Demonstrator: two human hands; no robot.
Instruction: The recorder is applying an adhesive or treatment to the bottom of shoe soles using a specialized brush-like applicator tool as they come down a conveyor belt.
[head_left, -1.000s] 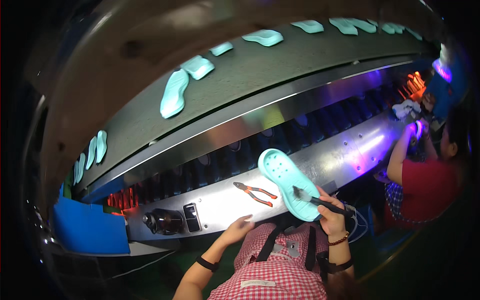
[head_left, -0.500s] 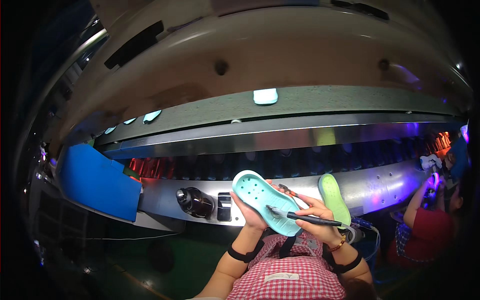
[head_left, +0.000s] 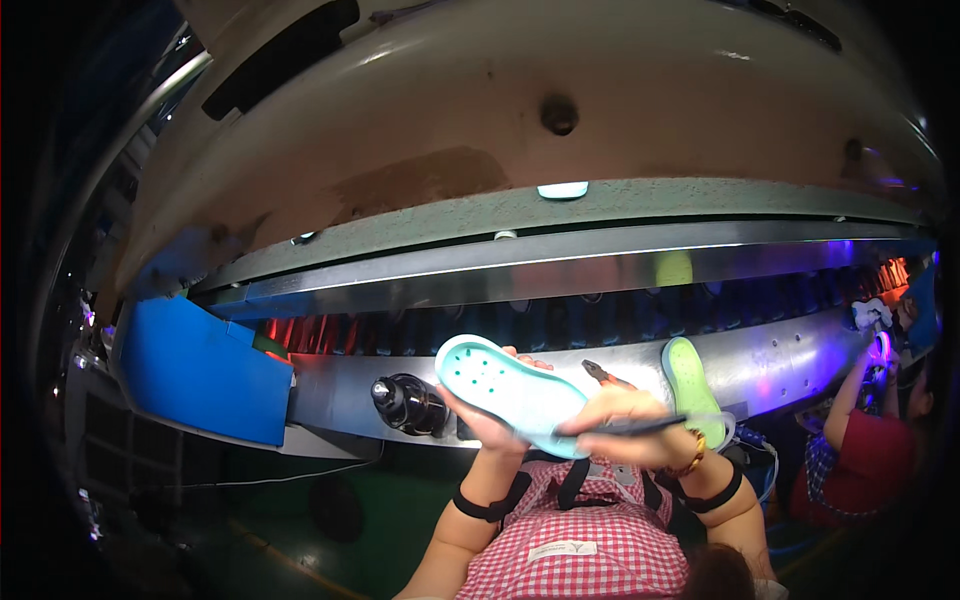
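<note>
Room: dim workshop; a conveyor belt (head_left: 450, 213) is overhung by a pale machine hood, with a long metal counter (head_left: 335, 395) below it.
Light-blue sole, one: (head_left: 500, 375) held tilted above the near edge of the counter, its holed toe end turned to the left.
Stage: brush work on the light-blue sole is judged to be under way; it has not been laid down, and how much of its surface has been covered cannot be told.
Green sole, one: (head_left: 688, 380) lying on the counter to the right, touched by neither hand; whether it has been treated is not shown.
Left hand: (head_left: 487, 425) fingers clamped round the light-blue sole, thumb side near, fingertips seen at the far edge.
Right hand: (head_left: 625, 430) fingers closed on a black-handled brush (head_left: 650, 427); bristles blurred, contact with the sole uncertain.
Pliers: (head_left: 597, 371) on the counter, partly hidden by the right hand.
Dark container: (head_left: 410, 405) standing left of the light-blue sole.
</note>
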